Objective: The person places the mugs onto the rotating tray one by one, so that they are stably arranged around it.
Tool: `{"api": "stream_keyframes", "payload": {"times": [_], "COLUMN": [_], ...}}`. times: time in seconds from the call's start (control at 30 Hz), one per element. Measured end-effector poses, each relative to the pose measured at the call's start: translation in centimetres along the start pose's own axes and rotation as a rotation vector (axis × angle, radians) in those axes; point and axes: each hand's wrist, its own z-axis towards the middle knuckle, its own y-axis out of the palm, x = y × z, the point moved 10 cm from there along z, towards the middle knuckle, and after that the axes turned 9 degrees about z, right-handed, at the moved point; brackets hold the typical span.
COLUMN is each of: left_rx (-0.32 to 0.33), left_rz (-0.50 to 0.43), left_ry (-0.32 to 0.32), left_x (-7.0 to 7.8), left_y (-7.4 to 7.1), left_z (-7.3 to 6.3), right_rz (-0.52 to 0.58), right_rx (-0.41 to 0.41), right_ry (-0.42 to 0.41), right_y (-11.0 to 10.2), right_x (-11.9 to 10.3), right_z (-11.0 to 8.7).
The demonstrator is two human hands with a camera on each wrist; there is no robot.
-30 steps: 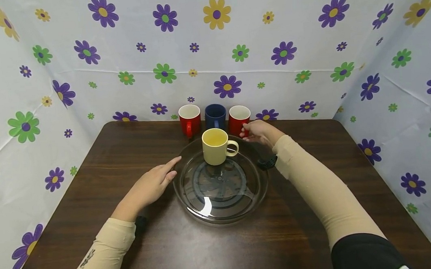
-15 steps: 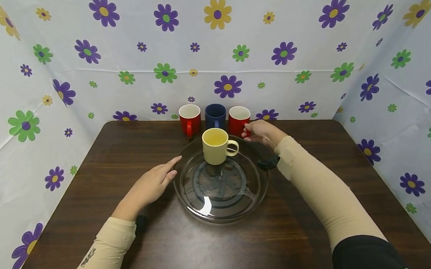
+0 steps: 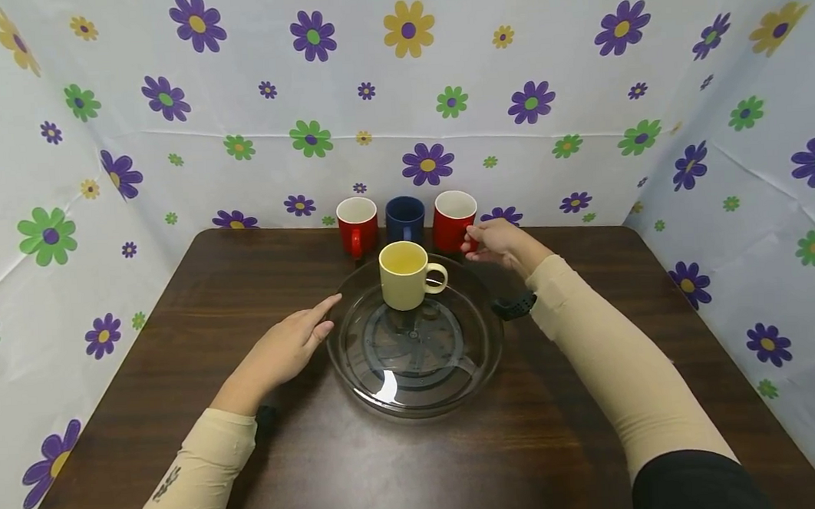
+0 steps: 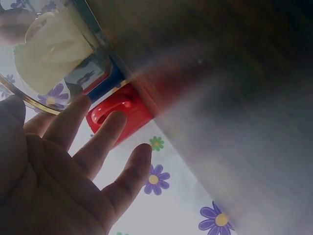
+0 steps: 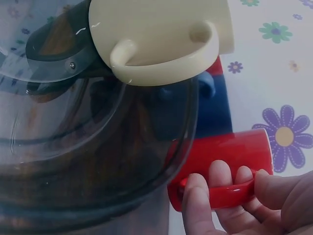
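By its handle, my right hand grips the right-hand red mug, white inside, behind a clear round turntable. In the right wrist view the fingers curl through the handle of that red mug. My left hand lies at the turntable's left rim with fingers extended; in the left wrist view the fingers of this left hand are spread and hold nothing. A pale yellow mug stands upright on the back part of the turntable, handle to the right.
A blue mug and another red mug stand behind the turntable, left of the gripped mug. All are on a dark wooden table. A white flower-printed sheet hangs around the back and sides.
My right hand has lifted the right-hand red mug slightly and shifted it a little to the right. The left hand and the yellow mug hold their places.
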Motion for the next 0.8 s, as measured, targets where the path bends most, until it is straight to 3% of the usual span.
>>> {"api": "stream_keyframes", "payload": {"times": [0.8], "left_rx": [-0.004], "left_rz": [-0.006], "left_ry": [-0.022], "left_x": [-0.2], "left_y": [0.0], "left_z": [-0.1], "right_rz": [0.005], "right_rx": [0.013], "right_ry": [-0.064], "right_y": [-1.0], "right_x": [-1.4], "right_z": [-2.9]}}
